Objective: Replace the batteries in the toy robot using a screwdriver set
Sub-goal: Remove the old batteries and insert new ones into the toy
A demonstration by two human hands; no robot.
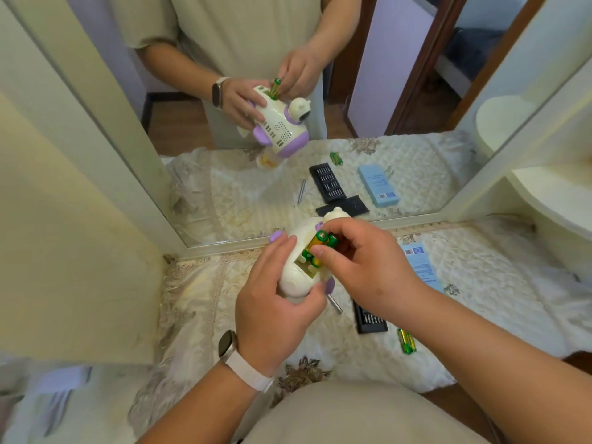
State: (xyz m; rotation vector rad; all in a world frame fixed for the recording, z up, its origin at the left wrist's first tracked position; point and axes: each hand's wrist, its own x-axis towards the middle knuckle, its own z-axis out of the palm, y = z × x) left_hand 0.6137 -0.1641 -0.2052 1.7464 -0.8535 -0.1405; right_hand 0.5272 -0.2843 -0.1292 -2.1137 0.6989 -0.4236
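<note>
Lace-covered and backed by a mirror (416,174), the surface (198,299) was viewed from above. The toy robot (296,282) was gripped by the left hand (272,306), fingers curled round its white body, with the open battery compartment turned up. A green battery (317,240) was pinched over that compartment by the right hand (358,264). A screwdriver (335,306), a black bit case (368,319) and spare batteries (406,341) were seen at four o'clock of the robot, and a blue box (420,267) at three o'clock.
</note>
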